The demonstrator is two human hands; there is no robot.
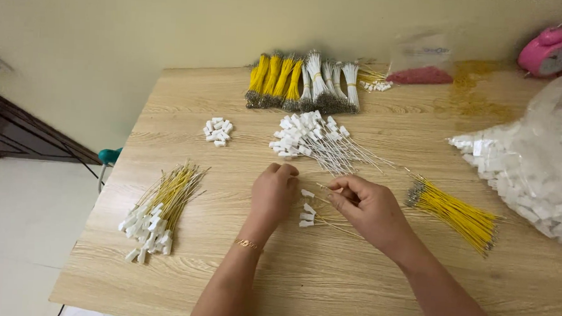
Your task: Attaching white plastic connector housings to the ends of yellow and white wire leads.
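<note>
Our left hand is curled shut w/ nothing visible in it; right hand pinches a thin wire mid-table, white connectors between them. Clear bag of white pieces at right edge; clear pouch w/ red contents at far edge.

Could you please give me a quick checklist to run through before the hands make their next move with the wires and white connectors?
1. Left hand closed over something: cannot tell what.
2. Right hand pinching a thin wire: ok.
3. Small white connectors lying between the hands: ok.
4. Loose yellow wires beside the right hand: ok.
5. Finished yellow wires with connectors piled apart on the left: ok.
6. Bag of white connectors open: cannot tell.
</note>
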